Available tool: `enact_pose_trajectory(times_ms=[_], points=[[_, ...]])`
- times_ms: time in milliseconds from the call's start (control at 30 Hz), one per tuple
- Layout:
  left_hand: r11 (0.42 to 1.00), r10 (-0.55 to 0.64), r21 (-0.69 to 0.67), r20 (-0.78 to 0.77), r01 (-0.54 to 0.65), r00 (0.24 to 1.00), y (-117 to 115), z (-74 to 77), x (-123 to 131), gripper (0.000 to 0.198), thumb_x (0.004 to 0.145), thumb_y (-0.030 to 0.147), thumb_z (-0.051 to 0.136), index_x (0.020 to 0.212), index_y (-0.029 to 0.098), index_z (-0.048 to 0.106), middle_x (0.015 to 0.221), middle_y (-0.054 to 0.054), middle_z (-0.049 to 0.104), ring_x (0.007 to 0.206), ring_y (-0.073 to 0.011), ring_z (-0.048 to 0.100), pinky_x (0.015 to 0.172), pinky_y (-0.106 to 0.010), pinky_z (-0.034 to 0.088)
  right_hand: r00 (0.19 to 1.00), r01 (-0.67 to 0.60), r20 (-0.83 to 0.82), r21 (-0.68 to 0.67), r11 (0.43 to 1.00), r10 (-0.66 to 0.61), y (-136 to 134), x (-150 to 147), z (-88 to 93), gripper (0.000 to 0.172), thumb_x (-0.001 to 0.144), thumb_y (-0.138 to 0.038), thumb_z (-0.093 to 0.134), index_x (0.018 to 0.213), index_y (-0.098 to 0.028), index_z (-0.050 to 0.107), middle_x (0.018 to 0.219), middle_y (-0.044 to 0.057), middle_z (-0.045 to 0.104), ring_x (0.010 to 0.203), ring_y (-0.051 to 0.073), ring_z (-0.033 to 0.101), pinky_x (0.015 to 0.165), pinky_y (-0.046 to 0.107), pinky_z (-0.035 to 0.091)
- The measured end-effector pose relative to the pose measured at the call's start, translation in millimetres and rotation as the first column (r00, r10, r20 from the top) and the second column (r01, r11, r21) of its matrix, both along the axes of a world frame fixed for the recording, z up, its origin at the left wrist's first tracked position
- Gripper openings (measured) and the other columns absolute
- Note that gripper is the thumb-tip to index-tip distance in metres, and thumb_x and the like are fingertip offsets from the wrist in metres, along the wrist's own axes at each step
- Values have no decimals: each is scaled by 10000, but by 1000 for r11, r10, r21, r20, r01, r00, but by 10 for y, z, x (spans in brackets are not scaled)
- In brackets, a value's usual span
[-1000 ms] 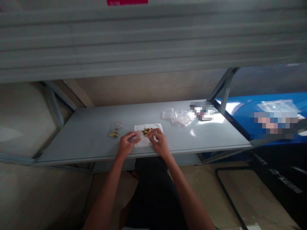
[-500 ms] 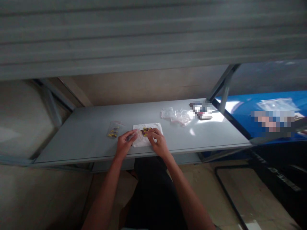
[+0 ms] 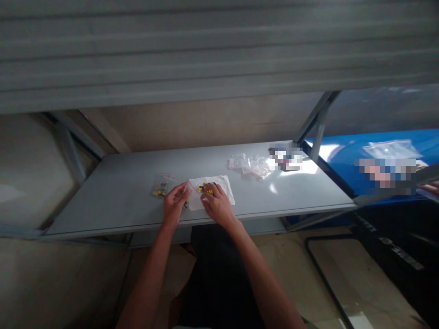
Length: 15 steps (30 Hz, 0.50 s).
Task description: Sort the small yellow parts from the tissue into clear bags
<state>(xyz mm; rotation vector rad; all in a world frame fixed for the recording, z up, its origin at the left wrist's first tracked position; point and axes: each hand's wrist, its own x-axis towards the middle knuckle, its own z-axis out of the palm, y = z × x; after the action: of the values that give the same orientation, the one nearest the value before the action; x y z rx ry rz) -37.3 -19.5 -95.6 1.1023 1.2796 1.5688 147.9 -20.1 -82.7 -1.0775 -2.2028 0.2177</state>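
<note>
My left hand [image 3: 174, 203] has its fingers closed on a small clear plastic bag [image 3: 190, 186], which it holds at the left side of a white sheet [image 3: 197, 205], cloth or paper. Small yellow and dark pieces [image 3: 205, 186] lie heaped on that sheet. Over the heap, my right hand [image 3: 218, 203] has its fingers curled down among the pieces; what they pinch is hidden. Left of my left hand, another clear bag [image 3: 158, 183] with several yellow and dark pieces inside lies flat on the grey shelf [image 3: 116, 192].
Several clear bags [image 3: 252, 165] are piled at the back right of the shelf, beside a blurred-out item [image 3: 285, 157]. Metal posts [image 3: 317, 121] flank the shelf, and an upper shelf [image 3: 206, 59] hangs above. To the right, a blue table [image 3: 343, 157] holds more plastic bags [image 3: 394, 149].
My right hand has moved slightly left and down onto the pieces, its fingers more curled. My left hand has shifted a little left with the bag.
</note>
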Motion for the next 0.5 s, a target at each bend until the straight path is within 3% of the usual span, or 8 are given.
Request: enact_pose_trajectory(times_ms=[133,267,500], points=[[995,-97,-22,-210,94,973,-16,1,-6,461,777,462,775,1155,200,742,1151,-89,749,1066,-232,684,956,-342,525,975,-1,-220,-30,1000,-6,42,44,-31,129,952,-172,579,967,-207,703,1109,110,623,1081,258,532,968,443,487],[984,-175,-44,-377,171,909,-28,50,6,442,804,469,749,1153,198,753,1168,-100,750,1099,-263,681,1006,-376,502,858,-74,-513,-107,991,9,74,98,-16,114,969,-250,599,959,-231,712,1032,72,643,1012,204,602,901,369,519],[975,-216,-48,-422,216,881,-35,97,20,403,835,463,718,1134,196,763,1188,-98,746,1136,-268,673,1039,-384,485,838,-189,-532,-68,980,125,97,100,-36,146,964,-278,625,1010,-264,763,1009,61,658,1028,202,616,937,374,507]])
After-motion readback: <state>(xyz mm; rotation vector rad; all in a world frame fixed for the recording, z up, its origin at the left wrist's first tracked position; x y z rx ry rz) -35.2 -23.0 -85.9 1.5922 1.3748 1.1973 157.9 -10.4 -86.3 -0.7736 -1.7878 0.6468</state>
